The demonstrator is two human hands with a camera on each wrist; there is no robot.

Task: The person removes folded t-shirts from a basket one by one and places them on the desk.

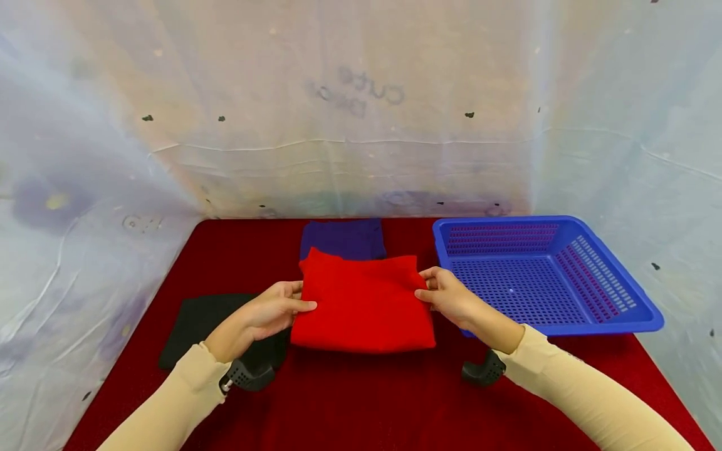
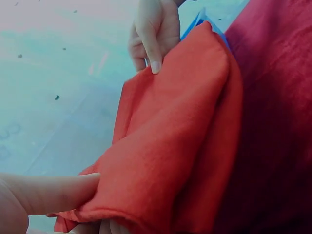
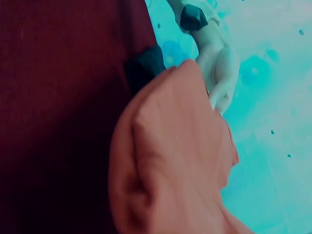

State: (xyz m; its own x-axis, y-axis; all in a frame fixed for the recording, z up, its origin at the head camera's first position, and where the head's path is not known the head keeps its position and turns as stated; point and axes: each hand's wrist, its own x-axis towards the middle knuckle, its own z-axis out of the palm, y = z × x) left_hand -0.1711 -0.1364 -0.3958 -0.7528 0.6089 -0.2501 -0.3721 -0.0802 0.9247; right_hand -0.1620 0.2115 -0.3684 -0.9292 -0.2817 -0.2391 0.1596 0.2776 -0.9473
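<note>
A folded red cloth [image 1: 363,304] is held up between both hands over the table. My left hand [image 1: 271,311] pinches its left edge, thumb on the front and fingers behind. On the opposite edge my right hand [image 1: 448,294] pinches it the same way. In the left wrist view the red cloth [image 2: 165,131] shows layered folds, with the left thumb [image 2: 63,191] pressed on its near edge and the right hand [image 2: 155,31] at the far one. The right wrist view has the cloth [image 3: 175,146] filling the middle, the left hand [image 3: 222,92] beyond it.
A blue plastic basket [image 1: 615,327] stands at the right of the table, which has a dark red cover [image 1: 361,407]. Behind the red cloth lies a folded blue-purple cloth [image 1: 344,239]. A black cloth [image 1: 194,326] lies at left, partly under the left forearm. Plastic sheeting [image 1: 338,169] walls the table.
</note>
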